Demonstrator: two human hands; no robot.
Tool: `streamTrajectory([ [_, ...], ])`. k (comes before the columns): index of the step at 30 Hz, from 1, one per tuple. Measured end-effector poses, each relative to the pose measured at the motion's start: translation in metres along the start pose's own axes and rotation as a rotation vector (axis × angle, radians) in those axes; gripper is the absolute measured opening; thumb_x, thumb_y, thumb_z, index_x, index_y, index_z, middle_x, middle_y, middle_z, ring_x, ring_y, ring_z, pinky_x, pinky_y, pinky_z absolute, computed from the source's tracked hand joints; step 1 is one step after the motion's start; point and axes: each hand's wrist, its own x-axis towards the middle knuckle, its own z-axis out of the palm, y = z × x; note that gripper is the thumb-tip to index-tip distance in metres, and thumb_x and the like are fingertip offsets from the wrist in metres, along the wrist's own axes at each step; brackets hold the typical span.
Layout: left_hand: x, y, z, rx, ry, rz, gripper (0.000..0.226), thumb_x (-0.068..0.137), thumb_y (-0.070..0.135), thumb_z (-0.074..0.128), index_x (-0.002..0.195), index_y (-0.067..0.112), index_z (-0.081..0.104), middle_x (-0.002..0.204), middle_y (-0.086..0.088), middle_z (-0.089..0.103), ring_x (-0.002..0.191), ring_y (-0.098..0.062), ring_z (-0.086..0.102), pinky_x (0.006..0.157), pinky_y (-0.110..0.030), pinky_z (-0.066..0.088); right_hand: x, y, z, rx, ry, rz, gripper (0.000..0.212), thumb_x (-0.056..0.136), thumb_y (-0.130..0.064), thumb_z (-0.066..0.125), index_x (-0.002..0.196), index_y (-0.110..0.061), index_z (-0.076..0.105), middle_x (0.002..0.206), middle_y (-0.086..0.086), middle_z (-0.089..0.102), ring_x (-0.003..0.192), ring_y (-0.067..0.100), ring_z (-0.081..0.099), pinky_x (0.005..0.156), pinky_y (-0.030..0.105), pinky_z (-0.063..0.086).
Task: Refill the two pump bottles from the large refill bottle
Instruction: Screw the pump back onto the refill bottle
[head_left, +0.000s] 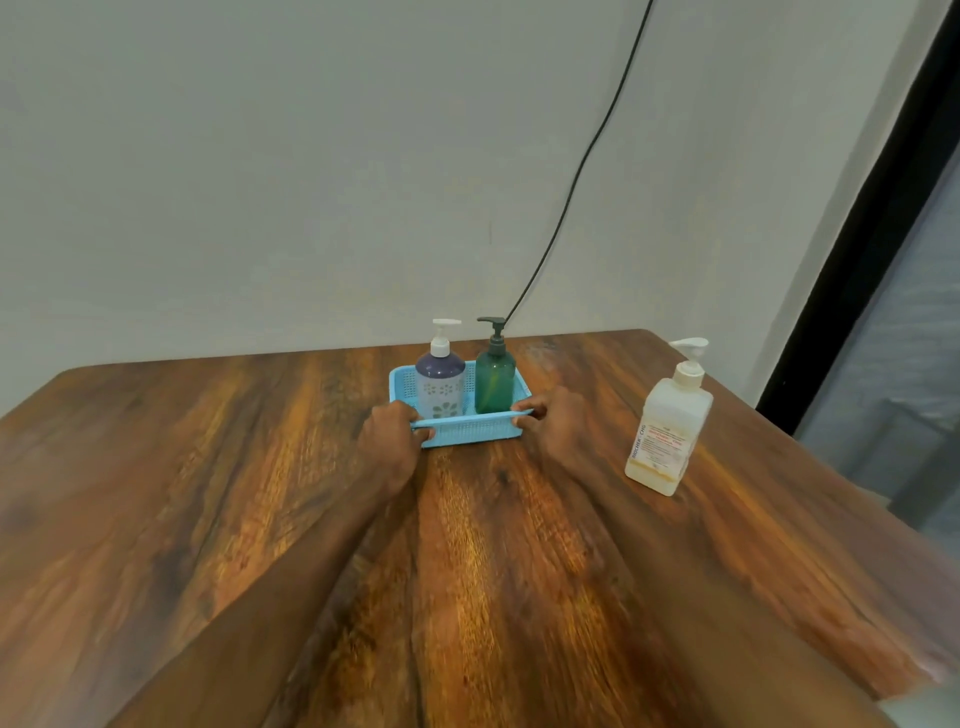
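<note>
At centre frame we saw the left hand (390, 435) and right hand (551, 422) gripping the perforated blue plastic basket (467, 429) by its near rim. Inside stood a rounded purple bottle (440, 383) and a green bottle (494, 383); a squarish pale bottle (667, 435) stood right on the grained wooden table (208, 493).

Wooden table (208, 493), grey wall (260, 182)

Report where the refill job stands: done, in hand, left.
Done: nothing visible; the purple pump bottle and green pump bottle stand capped in the blue basket. In hand: the left hand and right hand grip the basket's near corners. Left: open both pumps and pour from the large refill bottle, which stands untouched, pump on, to the right on the table.
</note>
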Motion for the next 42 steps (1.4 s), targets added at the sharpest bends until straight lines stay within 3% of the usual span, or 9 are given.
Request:
streamTrajectory([
  [7,0.021,0.001,0.010,0.068,-0.002,-0.013,0.039,0.093,0.024,0.076,0.125,0.006,0.062,0.136,-0.014,0.063,0.121,-0.028,0.064,0.096,-0.039,0.059,0.009,0.002,0.001,-0.040,0.013,-0.008,0.037,0.093,-0.024,0.072,0.129,-0.020,0.068,0.130,0.004,0.068,0.107,0.010,0.066,0.083,0.014,0.054],
  [13,-0.012,0.040,0.032,0.333,0.139,0.202,0.058,0.098,0.029,0.066,0.150,0.017,0.044,0.158,-0.012,0.039,0.141,-0.032,0.042,0.111,-0.047,0.047,-0.041,0.014,-0.038,0.027,0.063,0.057,0.044,0.087,-0.017,0.077,0.128,-0.028,0.065,0.115,-0.006,0.069,0.095,0.008,0.065,0.090,0.030,0.058],
  [17,-0.047,0.102,0.050,0.172,0.107,0.395,0.040,0.097,0.019,0.065,0.135,0.012,0.057,0.145,-0.010,0.052,0.130,-0.027,0.049,0.109,-0.044,0.045,-0.104,0.018,-0.085,0.119,0.229,-0.010,0.030,0.089,-0.018,0.076,0.118,-0.029,0.072,0.101,-0.015,0.070,0.085,-0.003,0.064,0.078,0.006,0.048],
  [20,-0.066,0.143,0.057,0.099,-0.006,0.458,0.022,0.093,0.017,0.063,0.115,0.013,0.063,0.124,-0.007,0.063,0.114,-0.023,0.058,0.096,-0.039,0.053,-0.142,0.026,-0.122,0.158,0.468,-0.087,0.018,0.085,-0.023,0.080,0.102,-0.021,0.072,0.090,-0.016,0.069,0.083,-0.003,0.066,0.072,0.013,0.055],
  [24,-0.078,0.183,0.060,0.215,-0.171,0.532,0.023,0.094,0.024,0.062,0.108,0.008,0.071,0.105,-0.013,0.072,0.098,-0.033,0.068,0.086,-0.046,0.056,-0.143,0.047,-0.155,0.162,0.543,0.059,0.050,0.075,-0.033,0.088,0.116,-0.022,0.062,0.108,-0.009,0.065,0.094,0.010,0.063,0.081,0.038,0.060],
  [30,-0.062,0.211,0.077,0.324,-0.438,0.493,0.030,0.106,0.023,0.052,0.128,0.004,0.061,0.129,-0.013,0.065,0.119,-0.029,0.063,0.095,-0.033,0.049,-0.090,0.073,-0.169,0.137,0.146,0.192,0.111,0.069,-0.036,0.092,0.156,-0.014,0.026,0.158,0.004,0.039,0.141,0.023,0.046,0.108,0.030,0.040],
  [32,-0.049,0.216,0.079,0.323,-0.522,0.430,0.035,0.110,0.022,0.046,0.135,-0.001,0.056,0.137,-0.017,0.059,0.129,-0.031,0.056,0.105,-0.034,0.043,-0.074,0.083,-0.166,0.150,0.064,0.141,0.098,0.074,-0.030,0.090,0.152,-0.014,0.034,0.148,0.004,0.051,0.132,0.020,0.054,0.097,0.016,0.045],
  [38,-0.004,0.205,0.112,0.357,-0.628,0.366,0.042,0.106,0.034,0.055,0.140,0.010,0.054,0.142,-0.011,0.057,0.129,-0.027,0.056,0.108,-0.036,0.044,-0.025,0.108,-0.168,0.176,-0.009,0.119,0.070,0.075,-0.035,0.090,0.131,-0.028,0.049,0.122,-0.007,0.064,0.107,0.010,0.065,0.086,0.019,0.053],
  [42,0.033,0.191,0.149,0.428,-0.685,0.360,0.042,0.096,0.032,0.068,0.131,0.010,0.060,0.132,-0.012,0.063,0.117,-0.026,0.061,0.099,-0.036,0.050,0.025,0.118,-0.174,0.174,0.155,0.135,0.054,0.074,-0.027,0.090,0.113,-0.029,0.052,0.098,-0.014,0.061,0.090,0.009,0.064,0.074,0.014,0.050],
])
